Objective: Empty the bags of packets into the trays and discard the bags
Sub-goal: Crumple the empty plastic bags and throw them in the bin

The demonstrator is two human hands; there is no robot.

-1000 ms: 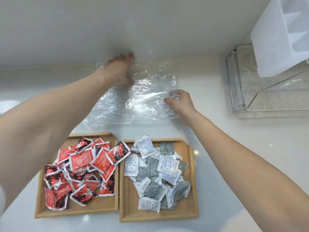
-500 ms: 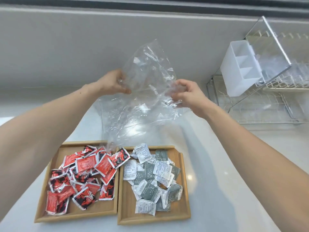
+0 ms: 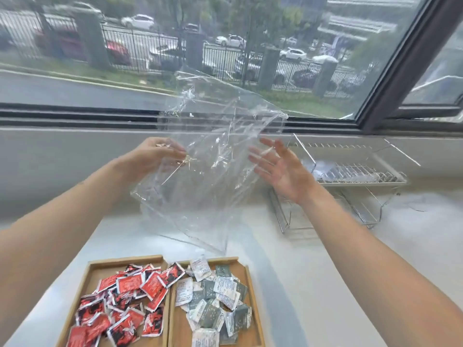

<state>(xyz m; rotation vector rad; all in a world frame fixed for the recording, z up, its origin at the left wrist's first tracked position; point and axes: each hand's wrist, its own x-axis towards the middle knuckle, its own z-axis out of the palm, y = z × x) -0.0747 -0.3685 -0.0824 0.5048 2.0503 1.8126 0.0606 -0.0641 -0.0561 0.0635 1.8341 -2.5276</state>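
Your left hand (image 3: 155,156) is raised in front of the window (image 3: 200,46), its fingers (image 3: 175,152) curled closed and pinching the left edge of the clear plastic bags (image 3: 208,171). The crumpled sheet spreads up above your fingertips and hangs down below them, its lowest corner just above the trays. Below your left fingers, near the bottom edge, the left wooden tray (image 3: 100,267) holds a heap of red packets (image 3: 125,301). Touching it on its right side, the right wooden tray (image 3: 246,279) holds grey and white packets (image 3: 215,304); one red packet overlaps the shared rim.

To the right of the bags, your right hand (image 3: 283,171) is spread wide, palm turned toward the plastic, fingers (image 3: 260,161) splayed and gripping nothing; the fingertips sit at the bag's right edge, though you cannot tell whether they touch it. Beyond your right fingers, further right, a wire dish rack (image 3: 350,176) stands on the white counter (image 3: 313,271).
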